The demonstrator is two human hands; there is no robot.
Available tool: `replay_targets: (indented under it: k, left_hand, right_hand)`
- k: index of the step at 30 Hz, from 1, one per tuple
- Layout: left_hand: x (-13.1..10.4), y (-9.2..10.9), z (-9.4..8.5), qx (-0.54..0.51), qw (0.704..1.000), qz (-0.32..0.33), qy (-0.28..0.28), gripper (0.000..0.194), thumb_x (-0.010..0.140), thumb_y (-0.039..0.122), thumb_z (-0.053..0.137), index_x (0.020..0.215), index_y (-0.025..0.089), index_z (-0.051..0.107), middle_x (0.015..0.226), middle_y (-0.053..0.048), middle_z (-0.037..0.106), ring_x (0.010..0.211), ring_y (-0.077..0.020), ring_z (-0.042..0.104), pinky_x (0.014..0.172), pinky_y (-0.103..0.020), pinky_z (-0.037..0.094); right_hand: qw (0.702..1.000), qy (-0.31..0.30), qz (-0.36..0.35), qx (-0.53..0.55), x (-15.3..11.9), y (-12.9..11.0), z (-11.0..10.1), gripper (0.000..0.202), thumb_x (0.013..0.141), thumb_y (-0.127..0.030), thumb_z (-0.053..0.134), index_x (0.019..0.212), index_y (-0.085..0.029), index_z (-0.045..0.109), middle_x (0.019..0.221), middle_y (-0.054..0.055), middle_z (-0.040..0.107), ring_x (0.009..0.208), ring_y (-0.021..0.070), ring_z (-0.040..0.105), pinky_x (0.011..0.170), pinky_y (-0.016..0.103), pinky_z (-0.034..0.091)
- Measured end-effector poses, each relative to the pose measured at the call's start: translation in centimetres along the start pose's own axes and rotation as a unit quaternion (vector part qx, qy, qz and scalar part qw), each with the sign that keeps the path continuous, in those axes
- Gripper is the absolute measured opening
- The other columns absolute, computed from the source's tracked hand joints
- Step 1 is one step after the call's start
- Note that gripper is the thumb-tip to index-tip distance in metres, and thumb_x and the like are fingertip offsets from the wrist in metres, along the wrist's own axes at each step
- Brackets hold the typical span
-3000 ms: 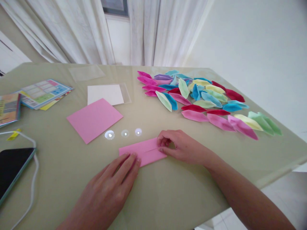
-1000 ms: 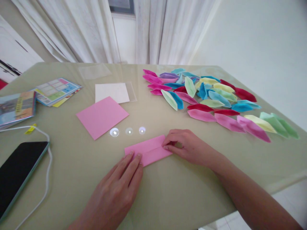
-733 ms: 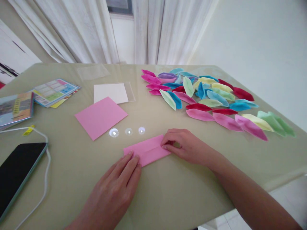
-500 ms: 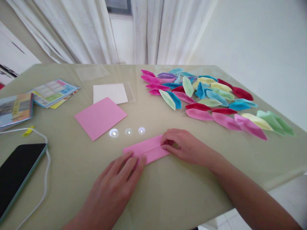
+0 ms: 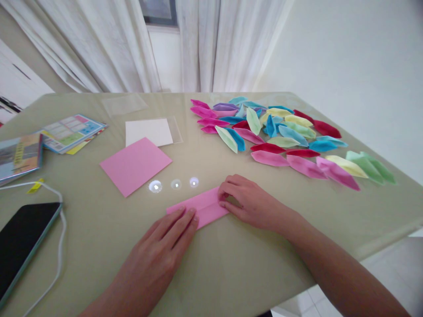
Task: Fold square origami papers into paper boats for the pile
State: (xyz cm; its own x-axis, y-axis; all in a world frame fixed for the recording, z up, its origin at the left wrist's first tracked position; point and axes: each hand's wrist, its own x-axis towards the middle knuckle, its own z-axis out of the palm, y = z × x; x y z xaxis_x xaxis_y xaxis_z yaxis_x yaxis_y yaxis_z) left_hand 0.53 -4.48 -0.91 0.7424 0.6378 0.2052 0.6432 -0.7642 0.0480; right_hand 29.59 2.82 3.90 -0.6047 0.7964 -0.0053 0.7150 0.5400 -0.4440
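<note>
A strip of folded pink paper (image 5: 207, 208) lies slantwise on the table, with a crease running along its length. The outstretched fingers of my left hand (image 5: 161, 248) rest flat on its left part. At the strip's right end, my right hand (image 5: 249, 202) pinches the paper between thumb and curled fingers, covering that end. Beyond my left hand lies a pink sheet of paper (image 5: 135, 166), turned at an angle and overlapping a white sheet (image 5: 147, 131). Many folded paper pieces (image 5: 269, 158), pointed at both ends and in several colours, spread behind my right hand.
Booklets (image 5: 20, 154) and printed cards (image 5: 74, 132) lie at the left. Nearer me are a phone (image 5: 28, 246) and a white cable (image 5: 60, 246) with a yellow tag (image 5: 35, 186). A clear plastic sleeve (image 5: 124, 105) lies at the table's (image 5: 231, 273) back edge.
The view has shifted slightly. My left fingers have drawn closer together on the pink strip. My right hand keeps its pinch at the right end.
</note>
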Motion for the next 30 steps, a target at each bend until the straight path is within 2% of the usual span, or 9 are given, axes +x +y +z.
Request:
replay_targets:
  k: [2, 5, 7, 9, 12, 15, 19, 22, 30]
  left_hand:
    - [0.0, 0.0, -0.1, 0.001, 1.0, 0.0, 0.0, 0.066, 0.094, -0.001, 0.041, 0.156, 0.018, 0.051, 0.163, -0.008, 0.054, 0.149, -0.0293, 0.05, 0.119, -0.046, 0.045]
    - [0.2, -0.1, -0.2, 0.008, 1.0, 0.013, 0.002, 0.062, 0.095, 0.0, 0.042, 0.153, 0.018, 0.055, 0.16, -0.008, 0.057, 0.146, -0.029, 0.053, 0.116, -0.046, 0.048]
    - [0.4, -0.1, -0.2, 0.019, 1.0, 0.02, 0.001, 0.061, 0.094, -0.001, 0.042, 0.151, 0.015, 0.056, 0.158, -0.009, 0.059, 0.144, -0.0286, 0.056, 0.115, -0.045, 0.049]
    - [0.6, -0.1, -0.2, 0.028, 0.999, 0.024, -0.001, 0.057, 0.097, 0.001, 0.042, 0.15, 0.014, 0.058, 0.157, -0.01, 0.06, 0.143, -0.0282, 0.057, 0.115, -0.045, 0.05]
    - [0.7, -0.1, -0.4, 0.03, 0.999, 0.027, 0.008, 0.044, 0.108, 0.024, 0.049, 0.15, 0.013, 0.058, 0.156, -0.012, 0.061, 0.142, -0.0309, 0.059, 0.113, -0.046, 0.051]
    - [0.8, -0.3, -0.8, 0.027, 0.999, 0.046, 0.01, 0.054, 0.11, 0.044, 0.05, 0.151, 0.011, 0.057, 0.155, -0.015, 0.061, 0.139, -0.0332, 0.061, 0.112, -0.048, 0.052]
    - [0.9, -1.1, -1.7, 0.015, 0.997, 0.069, -0.001, 0.05, 0.111, 0.044, 0.047, 0.149, 0.014, 0.06, 0.155, -0.013, 0.062, 0.139, -0.0309, 0.062, 0.111, -0.045, 0.054]
    - [0.9, -2.0, -2.3, 0.001, 0.997, 0.081, -0.01, 0.04, 0.112, 0.035, 0.047, 0.143, 0.018, 0.066, 0.153, -0.01, 0.064, 0.141, -0.0276, 0.061, 0.115, -0.044, 0.053]
    - [1.2, -4.0, -4.3, -0.033, 0.993, 0.113, -0.009, 0.032, 0.111, 0.033, 0.05, 0.121, 0.023, 0.079, 0.133, -0.005, 0.078, 0.131, -0.0254, 0.069, 0.108, -0.041, 0.061]
  right_hand:
    - [0.998, 0.027, -0.029, -0.056, -0.2, -0.3, 0.2, 0.005, 0.103, -0.017, 0.063, 0.1, -0.016, 0.068, 0.106, 0.009, 0.067, 0.096, 0.0228, 0.06, 0.083, 0.035, 0.048]
    - [0.981, 0.052, -0.123, -0.139, -0.5, -1.3, 0.7, 0.016, 0.106, -0.013, 0.055, 0.103, -0.016, 0.07, 0.108, 0.009, 0.07, 0.096, 0.0227, 0.06, 0.086, 0.038, 0.047]
    - [0.969, 0.034, -0.193, -0.151, -0.7, -2.1, 1.2, 0.021, 0.109, -0.015, 0.051, 0.106, -0.016, 0.071, 0.106, 0.007, 0.072, 0.097, 0.0218, 0.061, 0.088, 0.038, 0.048]
    - [0.963, -0.007, -0.224, -0.152, -0.9, -2.8, 1.4, 0.021, 0.109, -0.015, 0.051, 0.105, -0.015, 0.071, 0.106, 0.007, 0.072, 0.097, 0.0213, 0.062, 0.087, 0.036, 0.05]
    - [0.967, -0.07, -0.194, -0.149, -1.2, -3.3, 1.0, 0.014, 0.105, -0.017, 0.058, 0.107, -0.014, 0.071, 0.111, 0.008, 0.072, 0.103, 0.0235, 0.063, 0.088, 0.037, 0.052]
    - [0.972, -0.117, -0.149, -0.139, -1.6, -3.4, 0.0, 0.013, 0.102, -0.017, 0.061, 0.107, -0.014, 0.073, 0.111, 0.009, 0.072, 0.107, 0.0241, 0.065, 0.09, 0.037, 0.054]
    - [0.979, -0.131, -0.101, -0.119, -2.2, -3.5, -1.1, 0.016, 0.1, -0.015, 0.06, 0.104, -0.017, 0.075, 0.111, 0.01, 0.073, 0.108, 0.0242, 0.066, 0.091, 0.037, 0.055]
    - [0.985, -0.118, -0.077, -0.102, -2.6, -3.5, -1.1, 0.018, 0.096, -0.012, 0.061, 0.103, -0.017, 0.077, 0.111, 0.011, 0.074, 0.105, 0.0245, 0.068, 0.09, 0.036, 0.055]
    - [0.99, -0.091, -0.039, -0.096, -3.0, -3.1, -1.3, 0.012, 0.091, -0.014, 0.064, 0.092, -0.019, 0.075, 0.107, 0.008, 0.076, 0.092, 0.0241, 0.071, 0.082, 0.039, 0.055]
